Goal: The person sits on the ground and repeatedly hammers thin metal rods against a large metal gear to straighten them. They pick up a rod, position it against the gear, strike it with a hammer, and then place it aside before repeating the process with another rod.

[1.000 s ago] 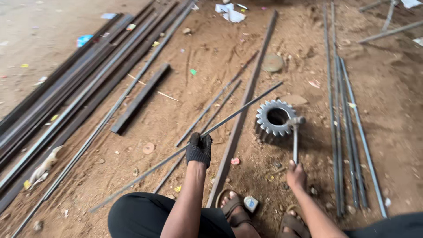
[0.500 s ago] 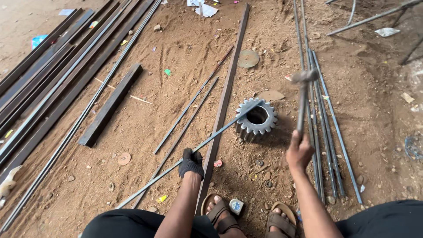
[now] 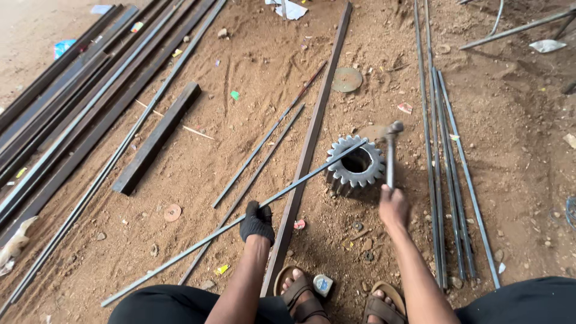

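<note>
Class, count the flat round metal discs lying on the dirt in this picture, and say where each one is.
2. One grey disc lies beyond the gear, right of the long flat bar. One small rusty disc lies left of the gloved left hand. Dirt may hide others.

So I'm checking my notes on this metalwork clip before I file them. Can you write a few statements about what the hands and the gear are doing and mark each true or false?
1. The left hand wears a dark glove and grips a thin steel rod. True.
2. The right hand is gloved too. False: it is bare.
3. The right hand holds a hammer, its head up near the gear wheel. True.
4. The rod's far end rests across the toothed gear wheel. True.
5. The gear wheel sits on a workbench. False: it lies on the sandy ground.
6. The person is barefoot. False: sandals are on both feet.
</note>
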